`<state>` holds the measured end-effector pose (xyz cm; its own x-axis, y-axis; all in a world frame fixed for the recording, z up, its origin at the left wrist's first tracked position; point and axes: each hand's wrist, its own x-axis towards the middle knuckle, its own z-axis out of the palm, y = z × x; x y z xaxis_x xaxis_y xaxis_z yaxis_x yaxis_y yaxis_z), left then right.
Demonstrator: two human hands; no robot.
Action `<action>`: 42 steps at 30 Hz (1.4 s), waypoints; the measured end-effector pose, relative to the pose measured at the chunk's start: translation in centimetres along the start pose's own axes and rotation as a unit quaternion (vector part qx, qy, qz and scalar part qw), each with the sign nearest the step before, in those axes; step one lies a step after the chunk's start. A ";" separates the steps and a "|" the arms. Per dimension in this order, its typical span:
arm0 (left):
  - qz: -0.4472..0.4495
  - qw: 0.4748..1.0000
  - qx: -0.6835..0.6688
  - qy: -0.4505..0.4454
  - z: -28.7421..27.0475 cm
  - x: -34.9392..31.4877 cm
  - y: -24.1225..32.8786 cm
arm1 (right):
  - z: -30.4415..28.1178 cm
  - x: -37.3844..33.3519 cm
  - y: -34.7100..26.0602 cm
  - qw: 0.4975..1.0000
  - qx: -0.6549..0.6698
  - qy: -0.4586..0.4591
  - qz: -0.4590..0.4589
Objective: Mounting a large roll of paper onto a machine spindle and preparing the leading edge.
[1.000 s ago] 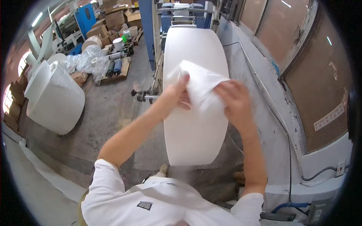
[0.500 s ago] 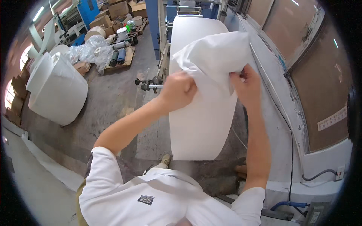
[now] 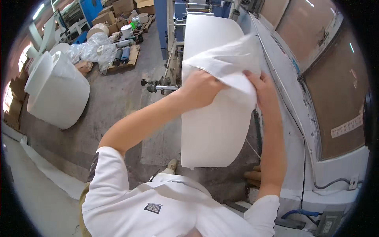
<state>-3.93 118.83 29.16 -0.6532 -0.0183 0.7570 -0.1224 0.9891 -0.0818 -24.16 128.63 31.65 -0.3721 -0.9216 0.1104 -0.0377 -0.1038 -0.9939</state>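
A big white roll [image 3: 215, 134] of paper or film lies lengthwise in front of me. Its loose white sheet [image 3: 229, 59] is lifted and crumpled over the far half, with a folded corner slightly blurred. My left hand [image 3: 201, 89] is closed round the sheet's edge near the roll's middle, its fingertips partly hidden by the fold. On the right side, my right hand [image 3: 263, 89] pinches the sheet between thumb and fingers. Both forearms reach out over the roll.
A machine frame [image 3: 175, 51] with a clamp knob [image 3: 158, 85] stands at the roll's left. Close on the right runs a white wall [image 3: 290, 102] with a cable. Farther left are another large white roll [image 3: 59, 93], plastic wrap [image 3: 94, 49] and cardboard boxes [image 3: 118, 8].
My left hand has moved right, toward the right hand, carrying the sheet's edge with it. The sheet's corner has folded over toward my right hand, which stays near its place.
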 end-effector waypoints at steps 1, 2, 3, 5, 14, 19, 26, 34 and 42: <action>0.011 1.000 0.004 -0.018 -0.6 -0.1 0.1 | -0.1 -0.1 0.0 0.994 -0.057 0.007 -0.091; -0.109 0.989 -0.094 0.030 -1.2 -0.6 0.8 | 0.3 -0.7 -0.6 0.994 -0.050 0.025 -0.094; -0.225 0.953 -0.190 0.074 -1.9 -1.1 1.1 | 0.2 -0.8 -0.2 0.994 -0.050 0.029 -0.093; -0.463 0.834 -0.298 0.042 -2.9 -0.9 -1.8 | 0.5 -1.0 0.6 0.766 -0.443 0.031 -0.464; -0.009 0.992 -0.062 0.105 -2.1 1.6 -0.2 | -0.4 -3.5 0.8 0.997 0.066 -0.001 0.024; 0.018 0.997 -0.053 0.052 -1.8 -0.6 2.0 | 0.8 -1.5 -0.7 1.000 0.029 -0.007 0.009; -0.526 0.682 -0.490 -0.136 -4.2 0.6 0.7 | 0.0 -3.0 -0.2 0.732 -0.463 -0.002 -0.500; -0.453 0.780 -0.428 -0.057 -1.4 0.7 -1.0 | 0.2 -2.7 3.8 0.704 -0.540 -0.033 -0.460; -0.054 0.991 -0.121 0.030 0.7 -0.4 1.6 | 0.9 -3.1 0.9 0.969 0.245 0.022 0.028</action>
<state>-4.43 120.32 28.26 -0.5994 -0.1246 0.7907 -0.0021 0.9880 0.1541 -22.22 131.01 30.45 -0.3997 -0.9156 0.0447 0.4242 -0.2280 -0.8764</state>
